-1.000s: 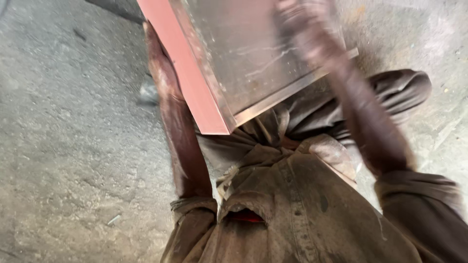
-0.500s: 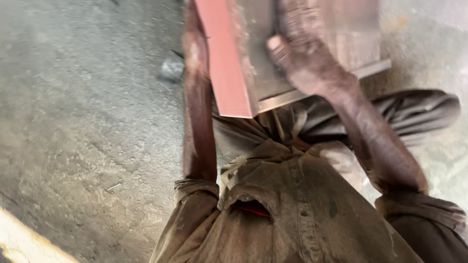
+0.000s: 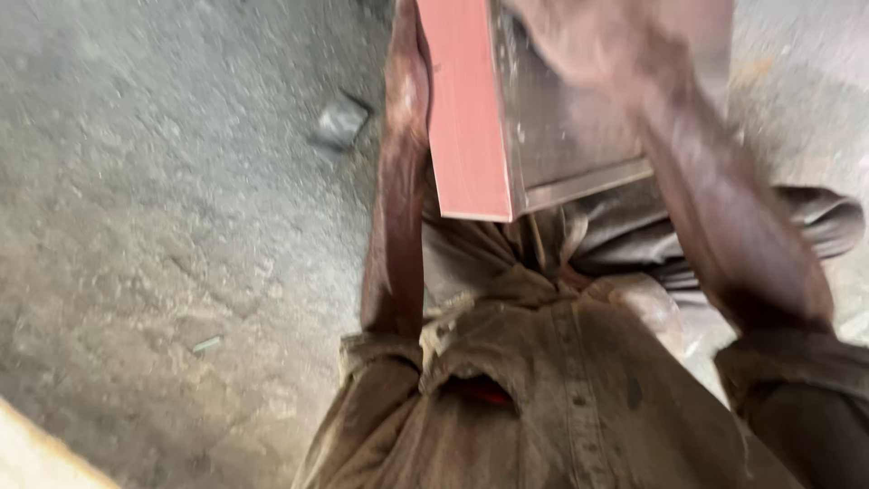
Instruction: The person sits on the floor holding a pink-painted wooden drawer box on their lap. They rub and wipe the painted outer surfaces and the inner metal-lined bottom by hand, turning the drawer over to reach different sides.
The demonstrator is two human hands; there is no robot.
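Swung upright since before, the metal box (image 3: pixel 552 118) bears a blurred right hand (image 3: pixel 579 41), grip unclear.

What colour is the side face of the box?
Reddish pink, on the box; the head view shows it.

Place: we take it for a workshop or building site.
Floor: we see rough, stained grey concrete floor (image 3: pixel 163 226), gritty and dusty, with a small scrap (image 3: pixel 339 122) lying on it.
Clothing: we note a grimy brown work shirt (image 3: pixel 543 398).
Material: a metal box (image 3: pixel 507 109) with a red side.
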